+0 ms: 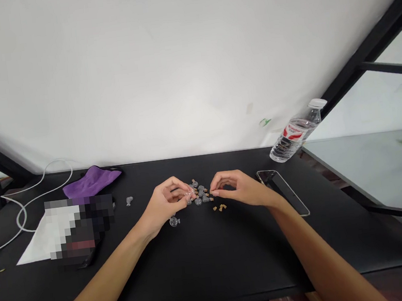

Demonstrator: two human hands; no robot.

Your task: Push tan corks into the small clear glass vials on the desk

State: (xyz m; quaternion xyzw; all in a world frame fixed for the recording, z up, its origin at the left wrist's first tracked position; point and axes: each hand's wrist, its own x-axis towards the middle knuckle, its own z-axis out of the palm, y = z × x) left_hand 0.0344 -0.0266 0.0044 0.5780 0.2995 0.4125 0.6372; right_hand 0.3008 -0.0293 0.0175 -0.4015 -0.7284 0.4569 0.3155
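Behind, a white wall [176, 65] meets the black bench [214, 256]; left fingers [183, 191] pinch a vial [189, 199], right fingers [216, 187] pressed together.

A plain workroom or office, set up for small bench work: a black desk [215, 266] against a bare white wall [176, 65], a grey table [372, 173] beside it, black metal framing [367, 47] — plus white cables [27, 201], a water bottle [296, 134], a phone [283, 191], tiny vials [200, 192] and corks [220, 208].
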